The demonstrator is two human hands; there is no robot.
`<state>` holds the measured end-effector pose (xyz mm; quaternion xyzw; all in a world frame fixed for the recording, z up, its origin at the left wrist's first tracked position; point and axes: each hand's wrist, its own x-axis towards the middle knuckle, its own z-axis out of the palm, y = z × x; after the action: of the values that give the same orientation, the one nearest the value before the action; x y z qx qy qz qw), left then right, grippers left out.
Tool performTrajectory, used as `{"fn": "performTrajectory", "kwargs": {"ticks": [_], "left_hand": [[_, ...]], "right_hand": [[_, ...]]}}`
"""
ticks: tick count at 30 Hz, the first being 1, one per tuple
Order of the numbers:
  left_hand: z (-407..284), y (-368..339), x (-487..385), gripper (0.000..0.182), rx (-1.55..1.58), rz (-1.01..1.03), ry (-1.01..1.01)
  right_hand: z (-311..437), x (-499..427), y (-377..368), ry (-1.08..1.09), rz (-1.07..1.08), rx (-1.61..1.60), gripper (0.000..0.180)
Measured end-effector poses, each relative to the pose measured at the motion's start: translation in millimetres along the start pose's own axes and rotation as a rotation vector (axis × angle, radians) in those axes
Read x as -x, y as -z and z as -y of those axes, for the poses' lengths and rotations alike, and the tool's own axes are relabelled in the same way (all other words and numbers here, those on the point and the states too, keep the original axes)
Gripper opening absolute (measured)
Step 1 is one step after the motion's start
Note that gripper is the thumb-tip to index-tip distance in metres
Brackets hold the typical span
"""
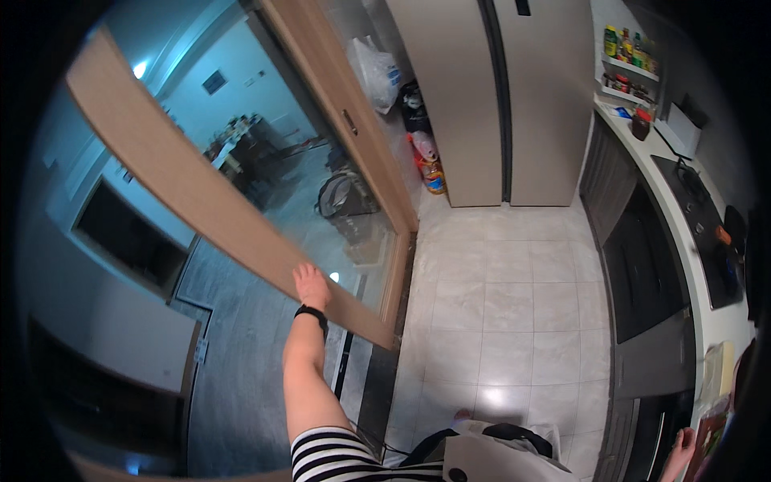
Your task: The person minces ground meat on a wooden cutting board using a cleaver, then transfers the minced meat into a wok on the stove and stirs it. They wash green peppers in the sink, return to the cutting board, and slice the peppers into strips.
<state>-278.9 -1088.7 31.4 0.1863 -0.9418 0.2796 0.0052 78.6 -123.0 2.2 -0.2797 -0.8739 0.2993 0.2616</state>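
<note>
My left hand (312, 287) lies on the broad wooden edge (199, 175) of a glass door, palm down, with a black band on the wrist. Whether its fingers grip the wood or only press on it is unclear. Clear glass (301, 199) fills the space between this edge and a second wooden upright (355, 144), which has a recessed pull (349, 122). At the lower right, my right hand (683, 447) is partly cut off by the picture's bottom. Its fingers are bent beside colourful packaging (714, 431) at the counter; contact cannot be made out.
A two-door refrigerator (548, 120) stands ahead on the tiled floor (506, 307). Along the right runs a white counter (656, 147) with a black cooktop (692, 223) and a red-lidded jar (641, 123). A plastic bag (374, 75) hangs left of the refrigerator. A dark threshold (379, 379) borders the doorway.
</note>
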Motion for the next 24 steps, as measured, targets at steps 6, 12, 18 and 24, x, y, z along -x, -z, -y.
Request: {"fn": "performTrajectory", "kwargs": {"ticks": [6,12,18,24], "left_hand": [[16.9,-19.6,-46.8,0.045,-0.239,0.068,-0.051],[21.5,-15.5,-66.1,0.039,-0.371,0.057,-0.074],[24.2,-18.0,-62.7,0.036,-0.497,0.021,-0.158],[28.7,-13.8,-41.2,0.036,-0.573,0.069,-0.163]], "right_hand": [[76.7,74.5,-4.3,-0.171,0.029,0.051,0.010],[140.9,86.2,-9.5,-0.224,0.027,0.099,0.008],[170.2,92.1,-21.9,-0.306,0.080,0.089,0.010],[164.9,92.3,-36.7,-0.332,0.093,0.013,0.010]]}}
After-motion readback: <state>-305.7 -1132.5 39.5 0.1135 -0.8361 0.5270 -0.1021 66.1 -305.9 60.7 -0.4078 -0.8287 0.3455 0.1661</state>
